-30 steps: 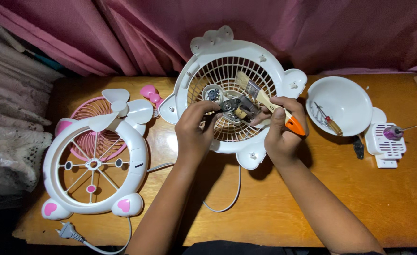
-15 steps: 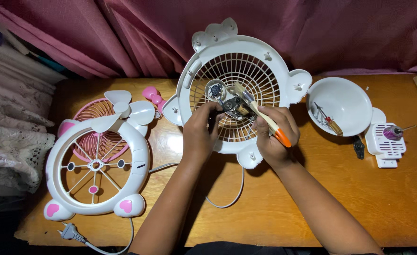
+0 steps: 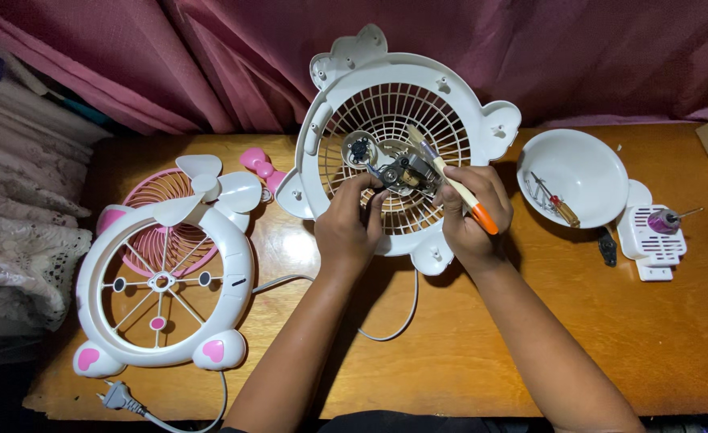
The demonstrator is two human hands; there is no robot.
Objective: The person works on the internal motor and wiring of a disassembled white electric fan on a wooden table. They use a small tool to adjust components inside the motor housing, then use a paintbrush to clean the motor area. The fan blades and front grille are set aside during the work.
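Observation:
A white fan housing with a round grille (image 3: 450,104) lies tilted on the wooden table (image 3: 450,353). A small metal motor (image 3: 406,172) sits at the grille's centre. My left hand (image 3: 350,224) grips the motor from below with its fingertips. My right hand (image 3: 470,212) holds a small brush with a pale handle and orange end (image 3: 458,188), its bristle end resting against the motor. A white cord (image 3: 402,309) runs from the housing toward me.
A white and pink front fan frame (image 3: 165,281) with white blades lies at the left, its plug (image 3: 117,394) near the front edge. A white bowl (image 3: 574,176) holding a screwdriver stands at the right, beside a small white vented part (image 3: 651,236). Pink curtain hangs behind.
The fan housing has been tipped up and shifted slightly toward the back. Both hands stayed on the motor, and the brush swung to point up-left across it.

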